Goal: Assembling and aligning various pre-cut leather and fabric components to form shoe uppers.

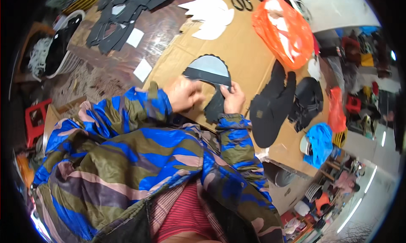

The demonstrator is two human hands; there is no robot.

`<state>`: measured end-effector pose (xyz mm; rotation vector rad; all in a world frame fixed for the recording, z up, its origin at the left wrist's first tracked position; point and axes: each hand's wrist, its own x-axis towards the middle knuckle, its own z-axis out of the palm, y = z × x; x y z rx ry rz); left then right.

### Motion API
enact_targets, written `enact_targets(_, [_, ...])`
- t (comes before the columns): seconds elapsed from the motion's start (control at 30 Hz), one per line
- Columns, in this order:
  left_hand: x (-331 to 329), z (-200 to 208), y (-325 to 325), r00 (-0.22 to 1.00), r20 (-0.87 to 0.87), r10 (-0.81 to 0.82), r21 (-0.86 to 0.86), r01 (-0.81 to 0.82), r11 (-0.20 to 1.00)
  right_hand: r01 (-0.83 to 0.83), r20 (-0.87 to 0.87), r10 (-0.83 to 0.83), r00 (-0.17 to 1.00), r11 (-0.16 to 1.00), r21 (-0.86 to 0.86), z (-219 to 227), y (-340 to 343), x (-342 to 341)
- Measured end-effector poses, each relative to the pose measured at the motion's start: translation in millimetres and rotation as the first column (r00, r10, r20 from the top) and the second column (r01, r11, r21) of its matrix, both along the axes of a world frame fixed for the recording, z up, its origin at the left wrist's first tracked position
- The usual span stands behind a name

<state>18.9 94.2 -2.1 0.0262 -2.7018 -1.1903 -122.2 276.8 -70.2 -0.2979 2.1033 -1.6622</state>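
Observation:
A curved black shoe-upper piece (220, 76) with a pale grey panel and a notched rim is held over the cardboard. My right hand (234, 98) pinches its right side, thumb on top. Below that grip, its black tail hangs toward my jacket. My left hand (184, 93) is at the piece's left end, with curled fingers blurred by motion. Whatever is between those fingers cannot be made out. Right of my right hand lie flat black sole-shaped pieces (268, 112), with more black pieces (307, 101) beside them.
Brown cardboard (245, 44) covers the table. White cut pieces (209, 16), black scissors (242, 2) and an orange plastic bag (292, 48) lie at the far side. Black cut pieces (120, 23) are stacked far left. A blue bag (319, 145) sits at the right edge.

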Motion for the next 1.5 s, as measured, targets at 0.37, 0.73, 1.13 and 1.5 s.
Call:
enact_targets(0.37, [-16.2, -30.8, -61.9, 0.971, 0.215, -0.108, -0.517, 0.207, 0.831, -0.222, -0.586, 0.416, 0.696, 0.900, 0.375, 60.9, -57.3, 13.6])
enact_targets(0.73, [-19.2, -39.6, -63.2, 0.975, 0.197, -0.103, -0.502, 0.190, 0.844, -0.294, -0.597, 0.476, 0.645, 0.876, 0.382, 31.4, -55.2, 11.1])
enact_targets(1.13, [-18.0, -42.8, -7.3, 0.995, 0.094, -0.043, -0.511, 0.085, 0.855, -0.378, -0.064, 0.373, 0.926, 0.906, -0.193, 14.0, -28.5, -18.5])
enact_targets(1.5, [-26.1, -44.1, -5.5, 0.935, -0.045, -0.351, -0.409, 0.303, 0.861, -0.237, -0.038, 0.235, 0.971, 0.940, -0.246, 16.1, -29.7, -8.5])
